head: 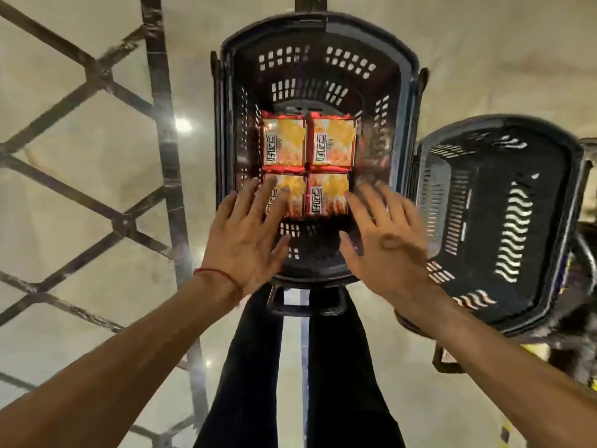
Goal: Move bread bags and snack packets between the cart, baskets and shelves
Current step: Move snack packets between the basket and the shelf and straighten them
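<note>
Four snack packets (308,164) already sit flat in a neat square at the bottom of the middle basket (318,30). Left hand (248,234) and right hand (386,240) hover over the near pair, fingers spread, gripping nothing. The basket on the right (578,176) looks empty, and no bread's in view.

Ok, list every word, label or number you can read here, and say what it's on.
Four snack packets in the middle basket: each has a white panel with bold dark lettering, turned sideways and too blurred to read.
The right basket: no text visible.
No other writing shows.
</note>
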